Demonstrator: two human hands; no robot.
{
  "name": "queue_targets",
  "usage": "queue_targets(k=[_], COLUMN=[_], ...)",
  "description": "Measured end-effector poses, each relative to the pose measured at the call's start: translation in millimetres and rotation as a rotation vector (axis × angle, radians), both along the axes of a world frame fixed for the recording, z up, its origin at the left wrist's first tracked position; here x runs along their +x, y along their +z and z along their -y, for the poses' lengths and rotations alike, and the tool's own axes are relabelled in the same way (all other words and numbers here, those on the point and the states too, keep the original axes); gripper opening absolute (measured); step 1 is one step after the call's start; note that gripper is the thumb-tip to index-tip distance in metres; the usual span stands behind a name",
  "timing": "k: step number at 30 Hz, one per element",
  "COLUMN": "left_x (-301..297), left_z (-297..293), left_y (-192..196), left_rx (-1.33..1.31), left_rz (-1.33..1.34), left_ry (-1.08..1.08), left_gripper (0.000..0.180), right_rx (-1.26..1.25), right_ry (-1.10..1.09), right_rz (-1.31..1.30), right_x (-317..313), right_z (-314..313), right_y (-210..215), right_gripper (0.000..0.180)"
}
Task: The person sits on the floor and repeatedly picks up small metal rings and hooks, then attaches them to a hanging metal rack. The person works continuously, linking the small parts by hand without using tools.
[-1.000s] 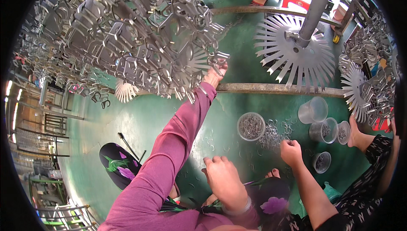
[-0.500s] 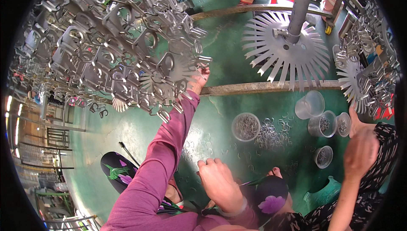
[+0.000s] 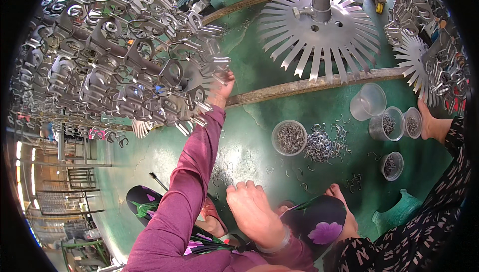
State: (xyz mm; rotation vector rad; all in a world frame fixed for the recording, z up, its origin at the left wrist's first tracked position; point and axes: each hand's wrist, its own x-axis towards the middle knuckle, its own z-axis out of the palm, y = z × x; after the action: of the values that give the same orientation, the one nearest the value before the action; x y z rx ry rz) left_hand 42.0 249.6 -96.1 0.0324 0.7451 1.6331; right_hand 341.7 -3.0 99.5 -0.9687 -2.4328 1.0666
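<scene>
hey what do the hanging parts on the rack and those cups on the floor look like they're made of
Hanging parts: probably bare metal, silvery grey with bright glints, which the left hand reaches up to. Cups: likely clear plastic, since the green floor shows through their walls.

Left hand is up at the hanging cluster of metal parts, silvery stamped pieces crowded on their hooks. Right hand sits low, curled over loose wire hooks strewn across the green floor.
</scene>
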Motion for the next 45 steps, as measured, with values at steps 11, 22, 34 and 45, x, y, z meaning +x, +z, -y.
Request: queue_targets(k=[11, 22, 34, 45], left_x=[-1, 2, 0, 103], left_z=[9, 85, 190, 208], left_y=[7, 25, 60, 48], left_rx=[0.113, 0.02, -0.058, -0.292], left_rz=[-0.071, 0.042, -0.207, -0.658], left_ry=[0.042, 0.059, -0.17, -0.751], left_gripper=[0.038, 0.047, 0.068, 0.065], right_rx=[-0.009, 0.237, 0.431, 0.504], right_ry=[0.003, -0.187, -0.279, -0.227], right_rz=[-0.014, -0.267, -0.323, -0.091], right_x=[0, 1, 1, 2], right_z=[5, 27, 45, 52], right_y=[1, -11, -16, -31], right_gripper=[0.012, 0.028, 0.02, 0.019])
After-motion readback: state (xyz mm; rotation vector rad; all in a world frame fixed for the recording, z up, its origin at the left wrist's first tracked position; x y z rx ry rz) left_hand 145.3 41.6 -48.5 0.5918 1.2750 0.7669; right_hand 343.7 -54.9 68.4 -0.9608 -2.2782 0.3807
